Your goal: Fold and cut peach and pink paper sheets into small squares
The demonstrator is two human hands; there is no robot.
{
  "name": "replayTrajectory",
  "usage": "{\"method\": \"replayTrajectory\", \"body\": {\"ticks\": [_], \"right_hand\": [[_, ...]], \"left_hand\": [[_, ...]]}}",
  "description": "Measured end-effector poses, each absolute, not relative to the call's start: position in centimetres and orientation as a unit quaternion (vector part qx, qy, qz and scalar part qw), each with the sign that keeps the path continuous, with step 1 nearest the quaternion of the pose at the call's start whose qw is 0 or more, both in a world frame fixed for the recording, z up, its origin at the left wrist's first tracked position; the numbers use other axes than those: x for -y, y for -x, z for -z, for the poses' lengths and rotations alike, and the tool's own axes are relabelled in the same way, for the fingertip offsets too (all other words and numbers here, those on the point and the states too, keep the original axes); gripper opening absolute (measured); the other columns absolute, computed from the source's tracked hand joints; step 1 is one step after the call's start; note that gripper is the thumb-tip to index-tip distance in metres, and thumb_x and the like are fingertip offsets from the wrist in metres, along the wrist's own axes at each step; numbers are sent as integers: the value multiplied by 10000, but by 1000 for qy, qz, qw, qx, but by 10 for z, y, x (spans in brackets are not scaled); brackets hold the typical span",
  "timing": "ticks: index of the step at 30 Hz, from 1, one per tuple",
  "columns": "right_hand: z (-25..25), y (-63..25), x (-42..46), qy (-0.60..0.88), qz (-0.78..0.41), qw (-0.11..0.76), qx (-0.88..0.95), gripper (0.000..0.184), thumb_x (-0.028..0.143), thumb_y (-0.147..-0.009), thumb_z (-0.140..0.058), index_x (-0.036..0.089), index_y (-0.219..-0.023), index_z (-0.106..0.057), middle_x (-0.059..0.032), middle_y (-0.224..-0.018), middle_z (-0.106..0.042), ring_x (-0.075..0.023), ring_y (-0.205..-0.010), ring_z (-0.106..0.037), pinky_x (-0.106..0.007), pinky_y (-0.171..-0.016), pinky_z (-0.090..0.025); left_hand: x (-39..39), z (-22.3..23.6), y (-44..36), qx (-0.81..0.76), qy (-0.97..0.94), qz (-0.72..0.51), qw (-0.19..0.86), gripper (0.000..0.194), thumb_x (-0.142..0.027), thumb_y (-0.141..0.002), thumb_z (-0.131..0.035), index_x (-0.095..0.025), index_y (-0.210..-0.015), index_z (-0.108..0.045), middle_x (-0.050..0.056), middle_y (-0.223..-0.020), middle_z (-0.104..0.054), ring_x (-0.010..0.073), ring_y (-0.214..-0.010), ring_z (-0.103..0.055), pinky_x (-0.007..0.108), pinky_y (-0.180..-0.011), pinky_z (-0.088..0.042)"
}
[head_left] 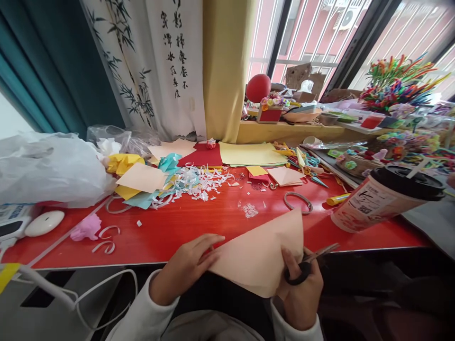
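Note:
My left hand (185, 267) pinches the left edge of a folded peach paper (261, 253), which juts over the front edge of the red table (199, 227). My right hand (302, 296) grips black-handled scissors (307, 265), fingers through the loops, blades pointing right past the paper's lower right corner. The paper hides part of that hand.
Paper scraps (199, 182) and coloured sheets (142, 177) litter the far side. A lidded paper cup (384, 199) stands at right, a metal ring (297, 201) near it. A white mouse (44, 222), plastic bags (46, 166) and cables (88, 293) are left. Craft clutter fills the windowsill (284, 130).

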State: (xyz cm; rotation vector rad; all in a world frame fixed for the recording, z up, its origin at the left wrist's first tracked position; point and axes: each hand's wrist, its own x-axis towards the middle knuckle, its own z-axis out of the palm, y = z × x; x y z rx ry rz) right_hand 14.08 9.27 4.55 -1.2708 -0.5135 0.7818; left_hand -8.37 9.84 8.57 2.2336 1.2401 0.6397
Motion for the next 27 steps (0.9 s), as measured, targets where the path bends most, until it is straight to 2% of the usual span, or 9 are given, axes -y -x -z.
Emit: {"method": "replayTrajectory", "body": {"ticks": [1,5,9,11,15,17,21,24,27], "right_hand": [[-45,-138,-93,580,-346,692,254,403,340,-597,-769,156,-901,-580,24,-684,-580,-88,-535,-504,-202,-483,-443],[-44,-134,-95,588,-352,663,302,398,397,-642,-736,154,-904,-560,19,-697,-562,-100,-582,-505,-217,-532,-433],[-43,-133,-99,578,-350,665,318,392,429,-680,-700,157,-916,-545,9,-734,-560,-108,-622,-508,-220,-558,-426],[-44,-129,-99,563,-368,668,319,377,443,-693,-683,161,-893,-532,25,-689,-541,-92,-566,-477,-212,-525,-411],[-50,-120,-100,579,-365,641,346,328,434,-695,-680,169,-798,-517,64,-569,-473,-66,-465,-396,-193,-450,-348],[-52,-122,-101,600,-332,615,390,322,441,-705,-665,173,-819,-526,56,-578,-495,-83,-489,-436,-204,-476,-369],[-56,-148,-112,682,-233,485,495,420,503,-724,-606,187,-996,-556,-10,-672,-603,-170,-597,-561,-276,-566,-427],[-65,-175,-128,769,-103,294,559,483,539,-739,-554,212,-1094,-573,-84,-764,-657,-261,-675,-615,-348,-586,-433],[-76,-193,-148,759,-42,140,635,524,507,-787,-492,219,-1223,-517,-148,-1030,-630,-330,-860,-616,-389,-610,-452]], "left_hand": [[-98,-85,83,-448,-827,-234,248,388,-389,-889,-414,-254,-1249,-469,64,-1253,-557,173,-1156,-516,345,-998,-413],[-93,-81,84,-407,-854,-201,255,725,-489,-709,-636,-238,-1342,-387,102,-1376,-441,265,-1247,-421,437,-1038,-354],[-88,-70,89,-472,-763,-312,313,378,-260,-843,-447,-260,-1206,-553,43,-1194,-615,201,-1099,-563,345,-973,-426],[-89,-67,91,-537,-657,-379,371,299,-296,-834,-460,-247,-1060,-649,39,-1077,-678,213,-1009,-615,317,-887,-477],[-92,-73,87,-599,-380,-449,544,356,-461,-720,-620,-175,-922,-688,65,-794,-727,234,-716,-672,290,-588,-517],[-92,-78,86,-588,-293,-468,591,408,-459,-679,-670,-152,-947,-674,55,-713,-718,216,-630,-663,286,-549,-508],[-89,-82,93,-601,-260,-532,537,454,-435,-653,-701,-144,-999,-652,44,-750,-720,229,-713,-672,308,-624,-529],[-88,-82,103,-615,-261,-546,506,459,-411,-680,-681,-165,-1064,-627,56,-869,-723,251,-838,-666,329,-680,-539],[-87,-82,110,-628,-270,-525,507,473,-429,-735,-621,-168,-1128,-591,82,-991,-703,267,-905,-653,364,-742,-536]]}}
